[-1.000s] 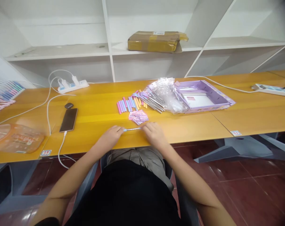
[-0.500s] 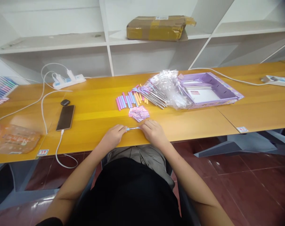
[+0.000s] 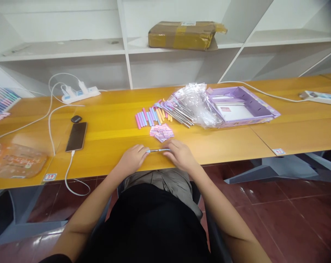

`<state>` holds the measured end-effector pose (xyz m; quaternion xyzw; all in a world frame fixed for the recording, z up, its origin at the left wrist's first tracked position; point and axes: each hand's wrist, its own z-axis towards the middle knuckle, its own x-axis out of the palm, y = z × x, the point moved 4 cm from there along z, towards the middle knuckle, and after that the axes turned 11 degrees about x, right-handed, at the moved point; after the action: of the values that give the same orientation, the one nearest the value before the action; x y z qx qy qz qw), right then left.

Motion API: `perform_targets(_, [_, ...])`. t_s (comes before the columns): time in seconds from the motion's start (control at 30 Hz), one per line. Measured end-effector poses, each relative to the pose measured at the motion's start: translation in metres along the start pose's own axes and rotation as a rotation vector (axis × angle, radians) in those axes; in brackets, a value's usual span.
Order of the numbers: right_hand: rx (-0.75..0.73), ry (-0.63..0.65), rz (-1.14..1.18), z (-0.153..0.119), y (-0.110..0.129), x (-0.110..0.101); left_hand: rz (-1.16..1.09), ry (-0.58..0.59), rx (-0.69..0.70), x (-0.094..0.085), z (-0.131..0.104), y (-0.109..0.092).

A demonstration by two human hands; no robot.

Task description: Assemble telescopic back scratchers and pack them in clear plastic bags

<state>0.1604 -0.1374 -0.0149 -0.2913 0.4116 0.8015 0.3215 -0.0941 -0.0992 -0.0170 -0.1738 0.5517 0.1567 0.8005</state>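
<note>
A slim stick (image 3: 154, 150) with a silver metal middle and light-blue ends spans the gap between my hands, near the table's front edge. My left hand (image 3: 134, 157) is closed on its left end, thumb and fingers pinched together. Around the right end, my right hand (image 3: 181, 155) holds it between thumb and fingers, with more of the blue part showing. Just beyond lie small pink printed cards (image 3: 162, 132) in a loose pile. Behind them are short pink, blue, purple and yellow sticks (image 3: 147, 117) in a row, beside several metal rods (image 3: 180, 114) with coloured ends.
Clear plastic bags (image 3: 198, 104) lie against a purple box (image 3: 260, 106) on the right. To the left are a phone (image 3: 76, 136) on a charging cable, a small black case (image 3: 76, 119), a power strip (image 3: 80, 95) and an orange pouch (image 3: 20, 160). A taped carton (image 3: 181, 35) sits on the shelf.
My right hand has slid slightly right along the stick, and its thumb has come apart from the fingers, showing more of the blue end. My left hand has barely moved.
</note>
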Motion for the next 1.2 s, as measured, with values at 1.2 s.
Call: perform_targets(1.2, [0.460, -0.427, 0.019, 0.150, -0.063, -0.075, -0.545, -0.277, -0.380, -0.023, 0.031, 0.053])
